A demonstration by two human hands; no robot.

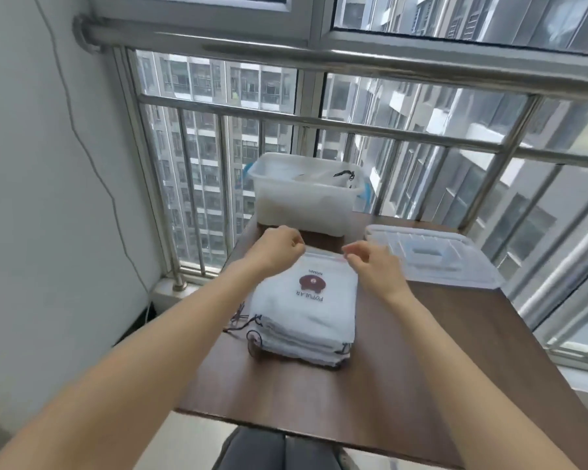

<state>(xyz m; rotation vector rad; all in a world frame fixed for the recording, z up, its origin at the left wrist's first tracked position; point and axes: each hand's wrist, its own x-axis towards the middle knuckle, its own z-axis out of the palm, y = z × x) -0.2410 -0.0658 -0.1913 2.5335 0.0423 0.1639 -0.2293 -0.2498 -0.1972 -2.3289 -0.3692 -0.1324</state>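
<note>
A stack of white drawstring bags lies in the middle of the brown table. The top one shows a brown round logo and the word POPULAR, and it sits inside a clear plastic sleeve. My left hand pinches the sleeve's far left corner. My right hand pinches its far right edge, fingers curled. Dark drawstring cords stick out at the stack's near left side.
A translucent plastic bin stands at the table's far edge with a few items inside. Its flat lid lies to the right of the hands. Metal window railings run behind the table. A white wall stands on the left.
</note>
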